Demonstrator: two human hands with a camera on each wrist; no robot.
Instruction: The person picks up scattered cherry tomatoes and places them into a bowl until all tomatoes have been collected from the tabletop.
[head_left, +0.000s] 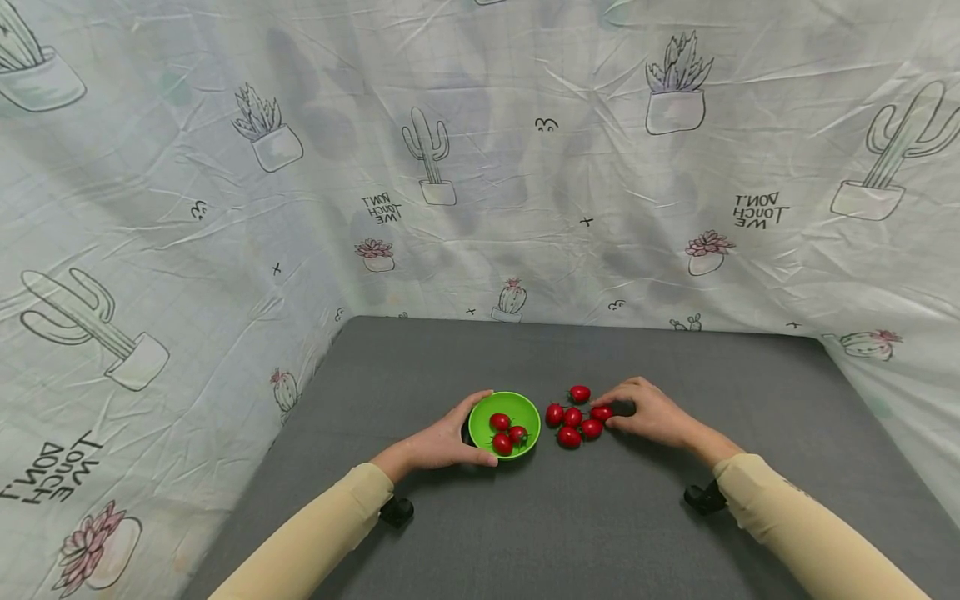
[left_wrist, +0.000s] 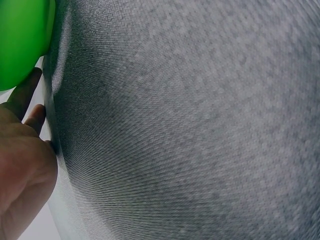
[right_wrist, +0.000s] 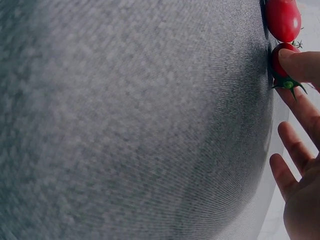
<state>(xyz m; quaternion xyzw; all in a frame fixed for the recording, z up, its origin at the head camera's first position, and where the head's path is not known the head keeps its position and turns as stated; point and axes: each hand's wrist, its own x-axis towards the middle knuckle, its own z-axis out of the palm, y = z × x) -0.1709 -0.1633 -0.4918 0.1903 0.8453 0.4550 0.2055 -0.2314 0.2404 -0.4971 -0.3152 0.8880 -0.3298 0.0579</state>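
My left hand (head_left: 441, 440) holds a small green bowl (head_left: 517, 402), thumb at its near side and fingers round its far left side. Three red cherry tomatoes (head_left: 502, 443) lie inside the bowl. In the left wrist view the bowl's green outer wall (left_wrist: 22, 37) fills the top left corner, above the fingers. To the right of the bowl, my right hand (head_left: 654, 414) pinches a cherry tomato (head_left: 601, 413) between thumb and forefinger, at the right side of a loose cluster. The right wrist view shows its green stem end (right_wrist: 288, 84) below the thumb.
Several more cherry tomatoes (head_left: 573, 417) lie close together on the grey cloth-covered table (head_left: 480, 533), between bowl and right hand. One tomato (head_left: 580, 393) sits a little behind the others. A white curtain (head_left: 480, 167) printed with potted plants hangs behind and at the left.
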